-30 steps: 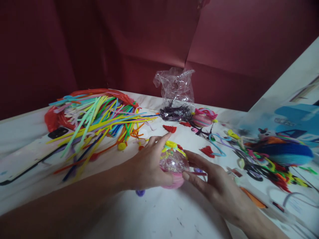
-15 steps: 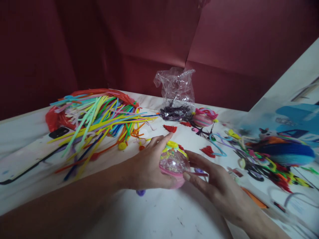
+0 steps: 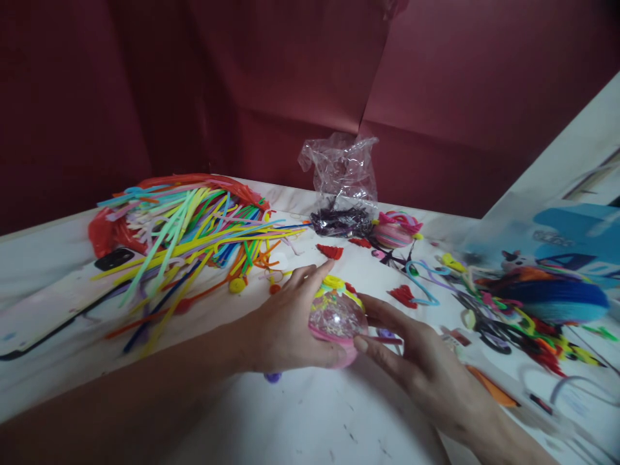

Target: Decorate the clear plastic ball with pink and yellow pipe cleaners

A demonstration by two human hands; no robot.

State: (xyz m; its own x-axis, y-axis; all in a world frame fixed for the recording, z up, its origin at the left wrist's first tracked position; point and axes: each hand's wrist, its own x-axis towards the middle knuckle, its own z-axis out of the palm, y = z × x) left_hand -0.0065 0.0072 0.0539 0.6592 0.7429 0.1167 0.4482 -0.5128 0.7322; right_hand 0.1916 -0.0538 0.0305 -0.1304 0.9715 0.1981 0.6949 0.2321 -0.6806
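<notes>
A clear round ball (image 3: 338,315) with yellow strips on top and a pink band around its lower part is between my hands. My left hand (image 3: 290,323) is wrapped round its left side, thumb on the pink band. On the right side, my right hand (image 3: 411,352) pinches a thin dark pink strip (image 3: 385,340) against the ball between thumb and fingers. Red fuzzy pieces (image 3: 330,251) lie just beyond the ball, and another red piece (image 3: 403,296) lies to its right. The ball's underside is hidden.
Many coloured pipe cleaners (image 3: 194,219) spill from a red bag at left, beside a phone (image 3: 62,297). Behind stand a clear plastic bag (image 3: 341,181) and a pink striped ball (image 3: 394,229). At right lie black scissors (image 3: 491,336) and a blue-orange ball (image 3: 557,294).
Both hands and the ball are almost where they were. The view has shifted very slightly.
</notes>
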